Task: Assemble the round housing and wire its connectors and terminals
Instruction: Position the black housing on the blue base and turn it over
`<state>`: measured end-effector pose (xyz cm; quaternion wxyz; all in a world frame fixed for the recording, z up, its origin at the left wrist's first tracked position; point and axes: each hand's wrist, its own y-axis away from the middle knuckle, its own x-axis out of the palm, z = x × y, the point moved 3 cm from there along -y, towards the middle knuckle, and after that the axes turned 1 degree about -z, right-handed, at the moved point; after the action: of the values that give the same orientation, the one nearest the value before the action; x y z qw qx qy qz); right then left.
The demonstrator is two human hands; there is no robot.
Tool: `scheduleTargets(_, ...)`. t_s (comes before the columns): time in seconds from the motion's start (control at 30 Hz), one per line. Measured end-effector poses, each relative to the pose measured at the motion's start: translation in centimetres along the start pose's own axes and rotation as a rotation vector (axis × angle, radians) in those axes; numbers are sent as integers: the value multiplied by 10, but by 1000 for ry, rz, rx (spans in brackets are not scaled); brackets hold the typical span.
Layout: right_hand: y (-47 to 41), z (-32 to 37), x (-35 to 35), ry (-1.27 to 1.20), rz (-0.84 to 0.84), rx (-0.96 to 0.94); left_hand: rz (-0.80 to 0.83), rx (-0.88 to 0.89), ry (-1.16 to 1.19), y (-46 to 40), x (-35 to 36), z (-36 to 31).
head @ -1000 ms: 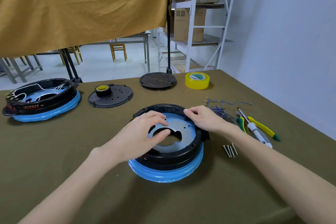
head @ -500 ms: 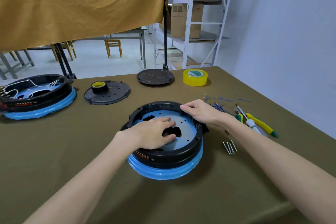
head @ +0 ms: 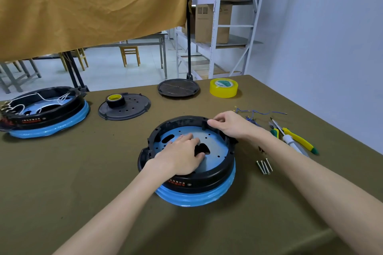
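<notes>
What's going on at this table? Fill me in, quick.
A person is assembling a round black housing that sits on a blue ring. The left hand presses flat on the blue plate inside it, while the right hand pinches the far rim. Blue wires, screws and hand tools lie untouched to the right. A second housing, already wired, sits far left.

The left hand [head: 182,156] covers the near-left part of the blue inner plate [head: 215,141] of the round housing [head: 207,180], and hides part of its rim lettering. The second housing [head: 44,109] is cut off at the left edge. The right forearm hides the screwdriver [head: 288,139] partly.
</notes>
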<state>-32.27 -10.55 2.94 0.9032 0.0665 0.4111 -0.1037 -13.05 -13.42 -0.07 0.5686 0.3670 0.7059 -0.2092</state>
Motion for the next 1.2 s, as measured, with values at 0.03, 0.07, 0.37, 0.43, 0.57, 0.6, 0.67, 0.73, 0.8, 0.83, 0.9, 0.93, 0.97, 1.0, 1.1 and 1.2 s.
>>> scheduleTargets(0.03,8,-5,1,44,-48,22,0,-1,5,0,0,1)
scheduleTargets(0.07,17,-11,4,79,-80,36,0,-4,6,1,0,1)
scheduleTargets(0.37,22,2,0,-40,156,-31,60,-182,-132,26,0,-19)
scheduleTargets(0.43,14,6,-1,-72,222,-53,66,-168,-155,33,-7,-16)
scheduleTargets(0.57,3,15,-3,-35,325,-99,-33,-94,-133,47,-8,-14)
scheduleTargets(0.6,1,16,-2,-20,317,-105,-52,-69,-119,48,-5,-15)
scheduleTargets(0.67,0,13,-1,-25,206,-82,-39,-56,-86,47,-1,-15)
scheduleTargets(0.73,8,6,-2,2,44,-8,-13,-85,-64,44,2,-11)
scheduleTargets(0.8,20,-5,1,64,-40,100,-29,-99,-62,41,3,-10)
scheduleTargets(0.83,26,-11,4,71,-45,128,-39,-99,-62,41,3,-10)
scheduleTargets(0.9,33,-13,6,61,-45,110,-57,-100,-58,41,4,-11)
scheduleTargets(0.93,34,-12,6,46,-45,92,-69,-103,-56,41,5,-11)
scheduleTargets(0.97,34,-11,5,25,-36,80,-80,-109,-52,41,6,-12)
scheduleTargets(1.0,33,-9,3,6,-22,74,-87,-117,-45,41,7,-14)
scheduleTargets(1.1,26,-5,1,-44,11,70,-69,-141,-39,43,10,-20)
scheduleTargets(1.2,23,-9,3,-106,-6,117,-134,-131,-63,44,5,-26)
